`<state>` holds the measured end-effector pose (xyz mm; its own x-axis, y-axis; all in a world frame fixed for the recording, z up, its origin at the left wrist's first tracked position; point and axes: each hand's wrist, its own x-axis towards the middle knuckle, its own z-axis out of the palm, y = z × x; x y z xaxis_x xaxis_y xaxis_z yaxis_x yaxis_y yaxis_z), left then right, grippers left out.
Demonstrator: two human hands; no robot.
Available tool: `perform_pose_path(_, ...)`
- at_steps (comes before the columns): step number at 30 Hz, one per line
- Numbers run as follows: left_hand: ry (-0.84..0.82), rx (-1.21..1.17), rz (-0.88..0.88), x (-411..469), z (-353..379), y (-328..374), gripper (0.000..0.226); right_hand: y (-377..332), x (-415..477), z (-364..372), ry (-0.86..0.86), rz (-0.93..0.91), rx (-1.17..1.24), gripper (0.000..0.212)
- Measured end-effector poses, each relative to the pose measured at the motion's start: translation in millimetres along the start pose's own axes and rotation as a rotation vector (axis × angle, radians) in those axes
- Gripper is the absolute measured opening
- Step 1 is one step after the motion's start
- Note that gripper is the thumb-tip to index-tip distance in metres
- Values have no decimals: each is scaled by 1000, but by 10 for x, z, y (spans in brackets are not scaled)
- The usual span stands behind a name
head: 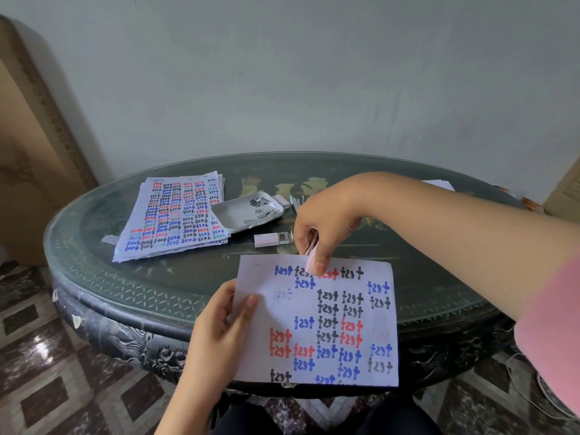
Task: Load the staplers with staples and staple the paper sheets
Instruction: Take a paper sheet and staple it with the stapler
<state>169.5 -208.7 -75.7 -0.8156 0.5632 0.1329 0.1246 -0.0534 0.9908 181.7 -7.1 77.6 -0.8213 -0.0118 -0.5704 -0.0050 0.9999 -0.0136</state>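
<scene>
We see the paper sheet point(266, 309) held over the near rim of the worktop point(423, 262), and its near part hangs out past the rim toward the person. It carries one short word written many times by marker in blue, black and red. It looks like "test", but the letters are rough and we cannot be sure.

The pink stapler point(311, 262) sits at the far edge of this sheet, about the middle of that edge. The right hand point(326, 221) comes from above and grips it with curled fingers, the thumb lying over its front end, so most of the stapler is hidden. The left hand point(219, 328) pinches the left edge of the sheet, thumb on top and the other fingers under it.

Farther on the worktop, to the left, lies a stack of sheets point(175, 215) with the same word in rows, here also in pink and green. Just beside its right edge stands a white tray point(232, 215) with loose staple strips point(262, 204) inside. A small pink and white box point(266, 240) lies between the tray and the held sheet, with its drawer pulled out. A second pink box point(281, 200) touches the far right side of the tray. We can read no label on either.

The right arm ends in a pink sleeve point(552, 324).
</scene>
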Motion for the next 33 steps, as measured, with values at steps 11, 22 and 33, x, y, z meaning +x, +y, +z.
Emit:
perform_pose_path(11,-3,-10,-15,-2,-12,2,12,-4,64,51,46,-16,-11,27)
perform_pose_path(22,19,-61,-23,9,-91,39,12,154,9,109,3,-7,20,45)
perform_pose_path(33,16,-43,-29,14,-189,41,13,360,-161,159,30,20,82,40)
